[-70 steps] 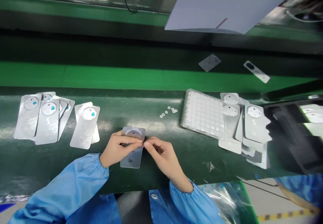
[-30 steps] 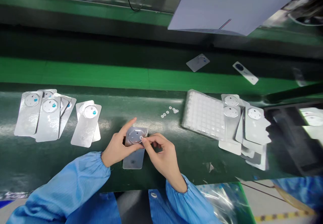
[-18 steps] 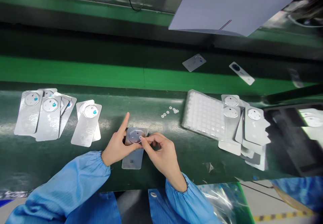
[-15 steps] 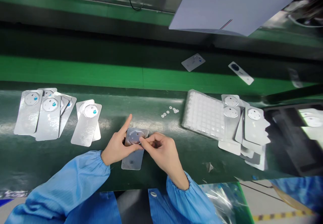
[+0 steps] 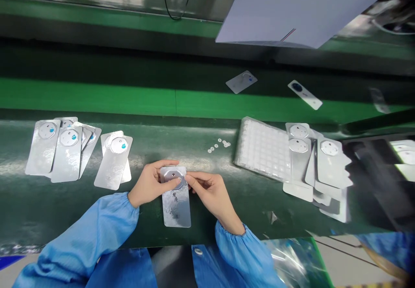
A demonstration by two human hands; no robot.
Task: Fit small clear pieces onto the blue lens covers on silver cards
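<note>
A silver panel (image 5: 176, 212), shaped like a phone back cover with an octagonal plate near its top, stands between my hands above the bench. Dark characters mark its middle. My left hand (image 5: 154, 183) grips it from the left, thumb pressed across the octagonal plate and fingers at the top edge. At the upper right edge, my right hand (image 5: 209, 190) pinches the same panel between thumb and forefinger; its other fingers are curled and partly hidden. Several small white discs (image 5: 216, 145) lie on the bench beyond my right hand.
Similar panels (image 5: 66, 160) with blue dots lie at left, beside a smaller pile (image 5: 113, 167). At right are a clear pocketed tray (image 5: 259, 149) and another overlapping stack (image 5: 329, 162). Two panels lie on the far strip, one of them narrow (image 5: 304, 94). A plastic bag (image 5: 292, 262) is at the front edge.
The panel has come upright toward me and its lower face shows more. My left forefinger, raised before, is now folded onto the top edge; my left thumb has moved onto the octagonal plate.
</note>
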